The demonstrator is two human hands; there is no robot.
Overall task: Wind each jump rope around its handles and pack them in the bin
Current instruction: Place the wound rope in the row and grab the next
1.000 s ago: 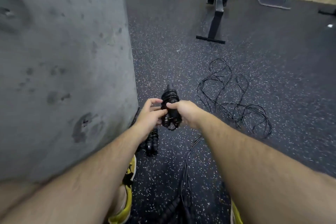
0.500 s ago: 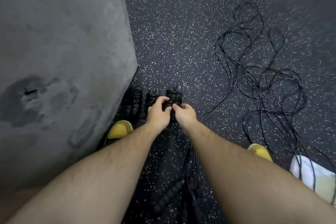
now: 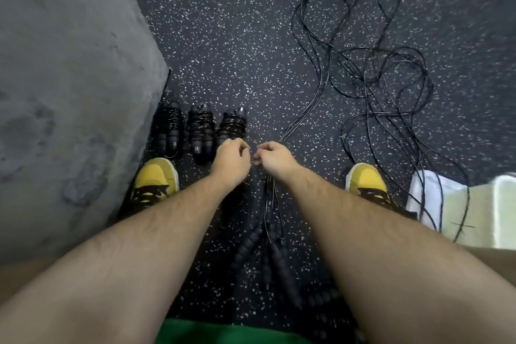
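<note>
Three wound jump ropes lie side by side on the speckled floor: the left bundle (image 3: pixel 169 131), the middle bundle (image 3: pixel 200 131) and the right bundle (image 3: pixel 233 126). My left hand (image 3: pixel 230 160) hovers just below the right bundle, fingers loosely curled, gripping nothing. My right hand (image 3: pixel 275 158) is beside it, also loosely curled. Loose black cords (image 3: pixel 371 75) lie tangled on the right and run under my right hand to several ribbed black handles (image 3: pixel 251 243) between my forearms. The pale bin (image 3: pixel 480 218) stands at the right edge, with cords draped over it.
A grey concrete pillar (image 3: pixel 69 78) fills the left side, right next to the left bundle. My yellow shoes (image 3: pixel 156 179) (image 3: pixel 365 179) stand on either side of my hands. Dark rubber floor (image 3: pixel 223 36) stretches ahead.
The bundle both hands held now lies on the floor as the third in the row. Both hands have let go and drawn back slightly. My view has tilted further down.
</note>
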